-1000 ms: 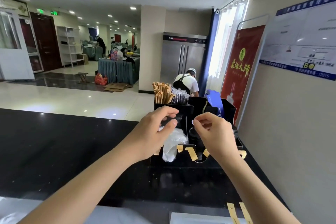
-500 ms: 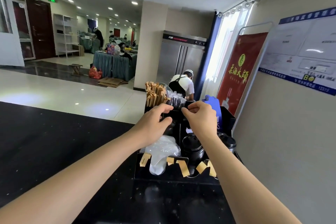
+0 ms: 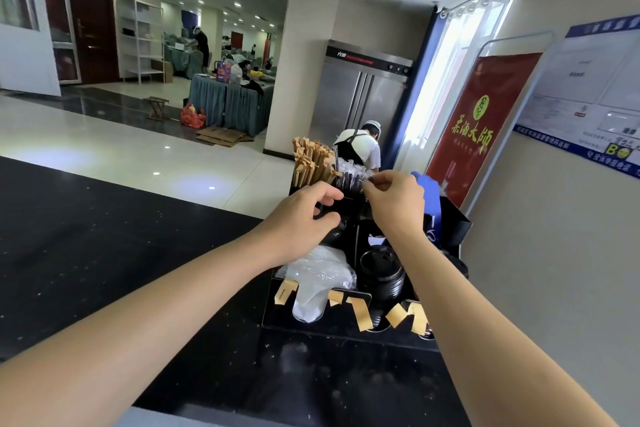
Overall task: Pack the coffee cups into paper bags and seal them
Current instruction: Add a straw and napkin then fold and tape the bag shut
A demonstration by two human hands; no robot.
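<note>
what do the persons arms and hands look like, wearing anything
Both forearms are bare up to the frame edge: no sleeves, gloves, watch, bracelets or rings show. The left hand and right hand have short, unpainted nails where visible. Nothing is marked on them.

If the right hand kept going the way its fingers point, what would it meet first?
Probably the clear-wrapped black straws standing in the black organiser; the right hand already has its fingertips at them, though depth is unclear.
</note>
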